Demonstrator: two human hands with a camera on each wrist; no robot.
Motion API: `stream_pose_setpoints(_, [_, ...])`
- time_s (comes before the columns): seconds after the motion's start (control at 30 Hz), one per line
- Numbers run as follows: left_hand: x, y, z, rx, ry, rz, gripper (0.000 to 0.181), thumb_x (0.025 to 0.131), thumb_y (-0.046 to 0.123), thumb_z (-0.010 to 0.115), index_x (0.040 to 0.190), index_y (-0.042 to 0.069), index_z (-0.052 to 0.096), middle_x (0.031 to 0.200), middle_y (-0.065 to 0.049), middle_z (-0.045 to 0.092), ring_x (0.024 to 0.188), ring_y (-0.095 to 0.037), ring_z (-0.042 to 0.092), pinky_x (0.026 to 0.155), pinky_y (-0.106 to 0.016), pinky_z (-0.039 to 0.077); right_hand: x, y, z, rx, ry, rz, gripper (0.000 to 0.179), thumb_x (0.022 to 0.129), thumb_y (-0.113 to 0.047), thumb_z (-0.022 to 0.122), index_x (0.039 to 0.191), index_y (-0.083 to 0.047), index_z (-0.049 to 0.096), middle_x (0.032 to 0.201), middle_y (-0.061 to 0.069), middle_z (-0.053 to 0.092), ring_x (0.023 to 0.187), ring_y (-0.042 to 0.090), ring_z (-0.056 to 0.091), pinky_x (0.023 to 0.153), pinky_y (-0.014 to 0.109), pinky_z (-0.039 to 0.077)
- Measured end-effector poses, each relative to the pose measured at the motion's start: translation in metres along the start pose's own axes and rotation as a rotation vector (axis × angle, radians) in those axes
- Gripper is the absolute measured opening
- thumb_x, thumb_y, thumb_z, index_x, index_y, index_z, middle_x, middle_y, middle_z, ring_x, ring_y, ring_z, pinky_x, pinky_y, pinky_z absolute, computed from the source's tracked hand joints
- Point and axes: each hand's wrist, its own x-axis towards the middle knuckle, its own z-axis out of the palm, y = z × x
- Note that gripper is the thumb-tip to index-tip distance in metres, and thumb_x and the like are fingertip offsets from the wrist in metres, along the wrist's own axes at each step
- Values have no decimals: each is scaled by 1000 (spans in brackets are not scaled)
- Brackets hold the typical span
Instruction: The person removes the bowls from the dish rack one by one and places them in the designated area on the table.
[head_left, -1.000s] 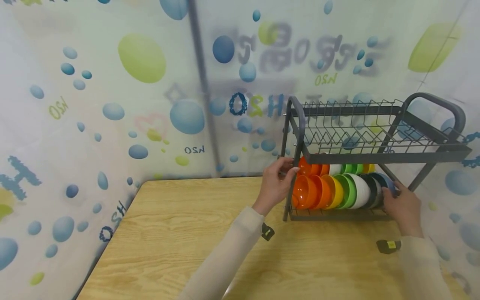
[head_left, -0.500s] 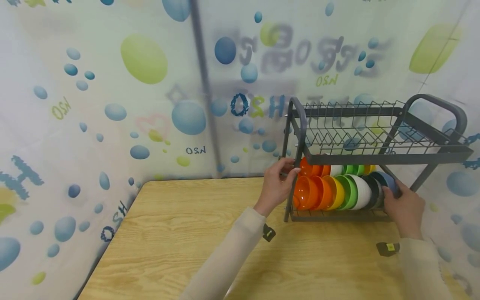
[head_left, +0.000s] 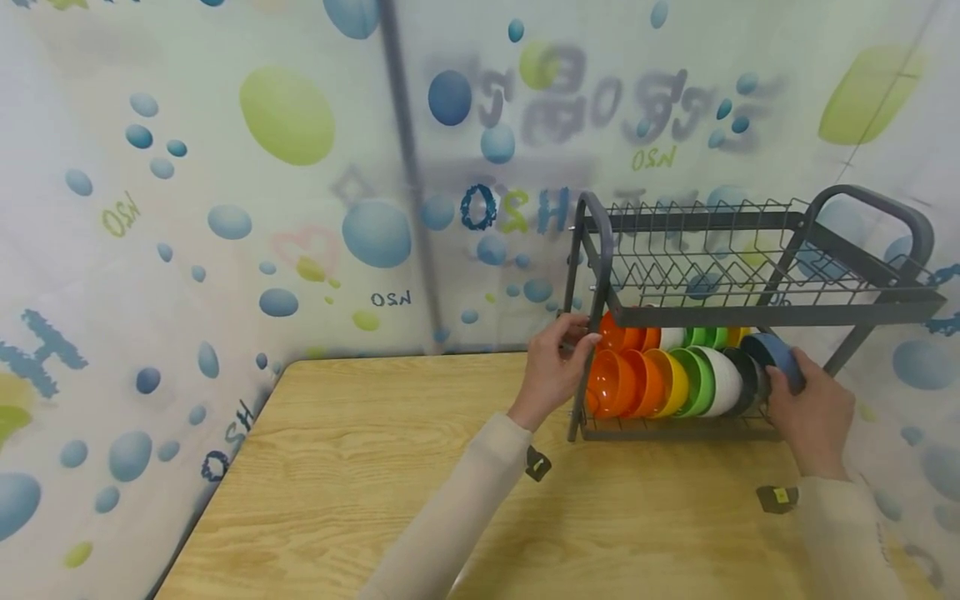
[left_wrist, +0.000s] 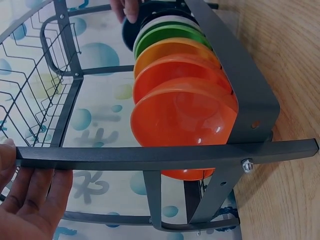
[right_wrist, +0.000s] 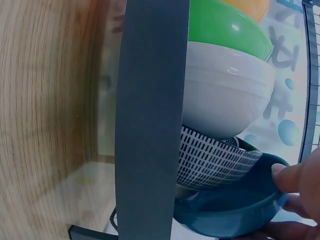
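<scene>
My right hand (head_left: 813, 417) pinches the rim of a blue bowl (right_wrist: 240, 210), thumb inside and fingers behind it. The bowl tilts at the right end of a row on the lower tier of a dark grey dish rack (head_left: 780, 317). Beside it stands a black-and-white patterned bowl (right_wrist: 215, 160), then a white bowl (head_left: 722, 383), a green bowl (head_left: 697, 382), a yellow bowl (head_left: 671, 383) and orange bowls (head_left: 611, 385). My left hand (head_left: 553, 367) grips the rack's left front upright (left_wrist: 125, 158), thumb on one side and fingers on the other.
Behind the front row, a second row of coloured bowls (head_left: 621, 335) is partly hidden by the upper tier. That wire upper tier (head_left: 705, 267) overhangs the bowls. The rack stands on a wooden table (head_left: 360, 467) against a patterned curtain (head_left: 300, 208).
My right hand has lifted the blue bowl slightly and drawn it to the right, away from the patterned bowl. The left hand keeps its grip on the upright.
</scene>
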Motion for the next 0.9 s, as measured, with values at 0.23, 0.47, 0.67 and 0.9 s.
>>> stream_pose_setpoints(0.23, [0, 1, -1, 8, -1, -8, 24, 102, 24, 65, 121, 8, 66, 103, -10, 75, 91, -20, 72, 75, -15, 58, -2, -4, -1, -22, 60, -35, 50, 104, -17, 57, 150, 2, 47, 144, 33, 52, 129, 56, 52, 112, 64, 39])
stream_pose_setpoints(0.47, [-1, 1, -1, 10, 3, -7, 25, 102, 24, 65, 121, 8, 66, 102, -9, 75, 90, -19, 72, 75, -15, 58, -5, -5, -1, -8, 136, -104, 49, 103, -16, 60, 148, -1, 50, 141, 32, 56, 126, 56, 55, 110, 64, 41])
stream_pose_setpoints(0.67, [-2, 1, -1, 10, 1, -13, 25, 102, 26, 65, 121, 9, 66, 103, -9, 75, 91, -18, 71, 75, -15, 58, -4, -6, -4, 75, 275, -266, 43, 99, -14, 68, 139, 0, 61, 131, 30, 65, 112, 57, 62, 93, 68, 49])
stream_pose_setpoints(0.9, [-1, 2, -2, 11, -9, -20, 25, 103, 25, 65, 122, 9, 66, 104, -9, 75, 91, -19, 71, 77, -15, 58, -3, -13, -11, 116, 353, -335, 43, 98, -19, 69, 137, -1, 63, 130, 28, 66, 107, 57, 63, 86, 66, 47])
